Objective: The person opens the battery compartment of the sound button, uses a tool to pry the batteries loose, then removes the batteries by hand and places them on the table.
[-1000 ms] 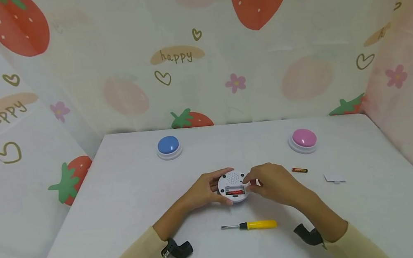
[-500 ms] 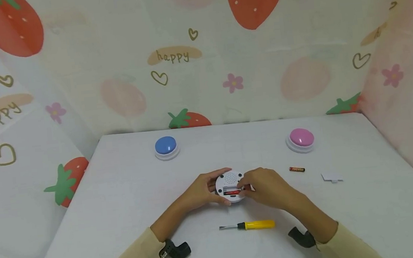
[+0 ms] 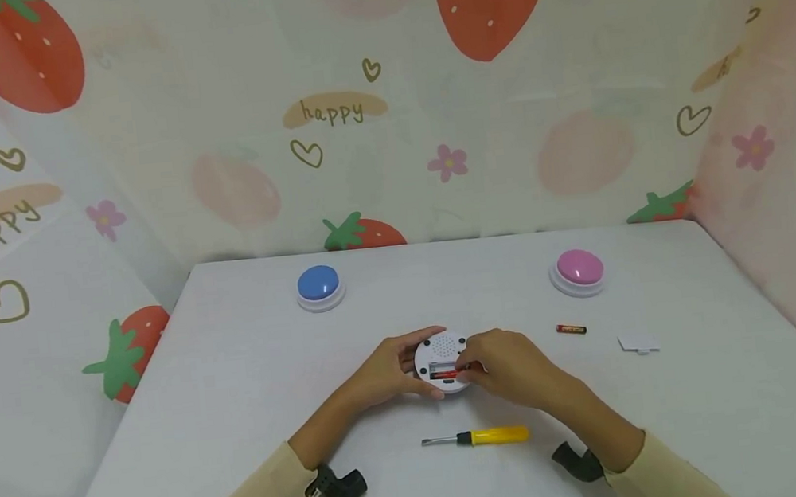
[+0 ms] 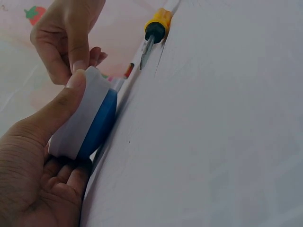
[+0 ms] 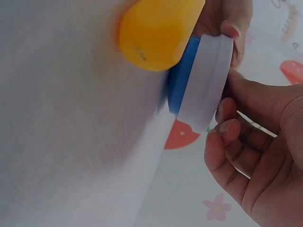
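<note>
My left hand (image 3: pixel 384 374) grips a round white push button (image 3: pixel 442 346) turned over, its speaker holes and battery compartment facing up. Its blue dome (image 4: pixel 100 124) points down toward the table in the left wrist view. Inside the compartment lies a red battery (image 3: pixel 441 375), its right end covered by the fingers of my right hand (image 3: pixel 513 367). The thumb and bent fingers pinch at that end; the right wrist view hides the battery behind the button's white base (image 5: pixel 207 78).
Before the hands lies a yellow-handled screwdriver (image 3: pixel 494 436). To the right are a loose battery (image 3: pixel 570 329) and a white battery cover (image 3: pixel 639 344). Farther back stand a blue push button (image 3: pixel 318 283) and a pink push button (image 3: pixel 580 268) on the white table (image 3: pixel 248 335).
My right hand has shifted left over the compartment, and its fingers now cover the battery's right end. The left hand keeps its grip on the push button.
</note>
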`<state>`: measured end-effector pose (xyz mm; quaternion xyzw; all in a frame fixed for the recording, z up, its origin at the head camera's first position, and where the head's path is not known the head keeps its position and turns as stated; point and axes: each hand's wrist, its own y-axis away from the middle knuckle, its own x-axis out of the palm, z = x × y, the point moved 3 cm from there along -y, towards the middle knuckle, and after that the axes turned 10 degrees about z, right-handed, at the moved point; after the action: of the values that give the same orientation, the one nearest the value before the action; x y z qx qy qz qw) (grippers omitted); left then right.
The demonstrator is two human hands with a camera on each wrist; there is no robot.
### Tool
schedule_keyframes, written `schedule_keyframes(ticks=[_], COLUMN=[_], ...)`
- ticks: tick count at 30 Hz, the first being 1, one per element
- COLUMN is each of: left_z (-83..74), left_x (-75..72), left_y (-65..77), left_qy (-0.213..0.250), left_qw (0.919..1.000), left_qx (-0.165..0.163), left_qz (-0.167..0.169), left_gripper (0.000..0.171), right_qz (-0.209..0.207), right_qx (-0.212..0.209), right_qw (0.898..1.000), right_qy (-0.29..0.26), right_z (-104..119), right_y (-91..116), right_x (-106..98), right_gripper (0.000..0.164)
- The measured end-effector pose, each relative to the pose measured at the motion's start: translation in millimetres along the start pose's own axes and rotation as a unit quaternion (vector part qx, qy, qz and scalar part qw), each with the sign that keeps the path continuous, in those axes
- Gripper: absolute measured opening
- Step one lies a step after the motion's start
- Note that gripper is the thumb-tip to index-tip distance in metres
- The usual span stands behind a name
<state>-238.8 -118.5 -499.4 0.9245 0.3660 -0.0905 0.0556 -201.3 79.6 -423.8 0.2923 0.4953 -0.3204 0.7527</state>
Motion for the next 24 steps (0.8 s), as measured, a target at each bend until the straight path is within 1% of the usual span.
schedule_keyframes(ticks=[15, 24], left_z=[-1.4, 0.6], left_x=[-0.2, -0.2], left_y=[0.0, -0.3], left_qy=[-0.003, -0.002], left_qw=[1.0000, 1.0000], left_qx=[-0.002, 0.001], left_qz=[-0.003, 0.000], left_gripper=[0.092, 0.092], right_qz=[-0.017, -0.027], right_qx=[-0.008, -0.024], right_qw=[1.000, 0.999], right_qy=[0.007, 0.011], right_z=[3.4, 5.8], right_y=[-0.5, 0.7], right_x=[-1.5, -4.2], right_gripper=[0.013, 0.014])
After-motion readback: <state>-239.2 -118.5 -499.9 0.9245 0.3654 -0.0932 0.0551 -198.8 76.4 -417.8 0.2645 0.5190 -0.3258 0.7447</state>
